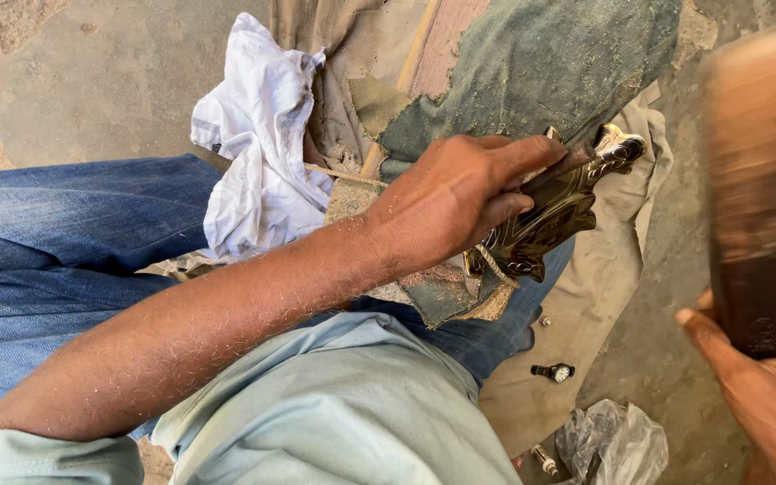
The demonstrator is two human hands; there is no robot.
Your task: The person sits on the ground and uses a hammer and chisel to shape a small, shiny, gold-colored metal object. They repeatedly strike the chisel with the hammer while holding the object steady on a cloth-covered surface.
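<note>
My left hand (455, 198) reaches across my lap and grips a thin dark chisel-like tool (557, 169), its tip resting on a shiny dark and gold ornamental metal piece (551, 226). The piece lies on a dusty cloth pad over my knee. At the right edge, my right hand (765, 395) holds a wooden mallet (756, 180) by its handle. The mallet is raised and blurred, well apart from the tool.
A crumpled white cloth (258, 153) lies on my blue jeans (47, 242). A grey-green dusty cloth (541, 63) and beige fabric cover the ground beyond. A wristwatch (554, 371) and a crumpled plastic bag (617, 440) lie on the concrete floor.
</note>
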